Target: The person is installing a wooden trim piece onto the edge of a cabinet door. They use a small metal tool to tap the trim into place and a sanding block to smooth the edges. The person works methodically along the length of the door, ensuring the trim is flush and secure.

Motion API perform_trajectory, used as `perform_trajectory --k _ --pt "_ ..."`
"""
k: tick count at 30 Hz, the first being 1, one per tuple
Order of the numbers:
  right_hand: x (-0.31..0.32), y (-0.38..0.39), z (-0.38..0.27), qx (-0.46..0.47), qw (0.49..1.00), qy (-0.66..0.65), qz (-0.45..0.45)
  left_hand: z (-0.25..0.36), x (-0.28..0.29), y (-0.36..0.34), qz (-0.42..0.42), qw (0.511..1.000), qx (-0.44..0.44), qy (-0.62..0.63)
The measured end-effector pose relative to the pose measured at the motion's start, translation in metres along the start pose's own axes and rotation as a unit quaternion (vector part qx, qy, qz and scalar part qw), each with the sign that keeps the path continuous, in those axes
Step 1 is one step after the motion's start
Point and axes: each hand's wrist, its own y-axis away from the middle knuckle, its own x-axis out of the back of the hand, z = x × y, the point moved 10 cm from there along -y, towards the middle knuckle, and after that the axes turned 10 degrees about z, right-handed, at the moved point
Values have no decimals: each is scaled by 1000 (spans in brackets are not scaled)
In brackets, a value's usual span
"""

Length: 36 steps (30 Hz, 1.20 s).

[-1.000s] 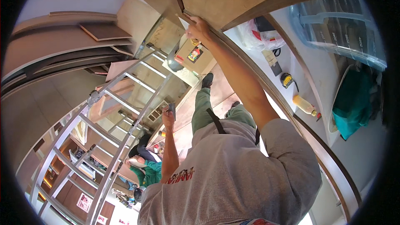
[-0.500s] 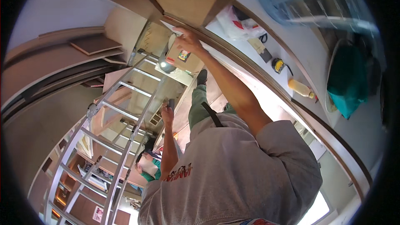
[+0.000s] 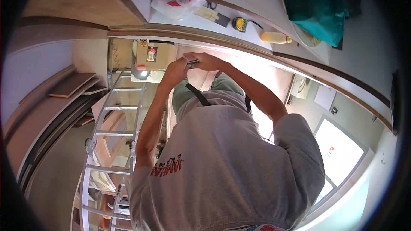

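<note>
My left hand [image 3: 177,71] is closed on a small grey metal tool [image 3: 193,63], too small to make out exactly. My right hand [image 3: 203,61] has come beside it, its fingers closed on the same tool, so both hands meet in front of my body. Behind them sit a cardboard box [image 3: 161,54] and a pale plank floor [image 3: 267,70], with my green-trousered legs below. Above my hands runs the wooden edge [image 3: 180,33] of a white shelf.
An aluminium ladder [image 3: 115,131] stands at my left, beside stacked boards [image 3: 55,115]. The shelf above holds a plastic bag [image 3: 173,6], a tape measure [image 3: 239,24], a yellowish bottle [image 3: 274,37] and a teal cloth [image 3: 314,13]. A window [image 3: 338,149] shines at right.
My right hand has left the wooden edge and come down to meet my left hand, which has risen with the tool. The view has swung, and the co-worker is out of sight.
</note>
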Motion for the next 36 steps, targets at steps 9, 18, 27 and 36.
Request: perform_trajectory --k 9,18,27,36 --pt "159 174 84 -112 898 211 370 40 -78 -79 112 937 -180 -276" --pt "205 170 105 77 878 336 332 25 -111 -94 81 892 -147 -420" --pt "196 154 129 50 859 419 291 39 -109 -64 197 923 -37 -327" --pt "188 159 125 208 832 418 300 -38 -212 132 301 921 192 -154"
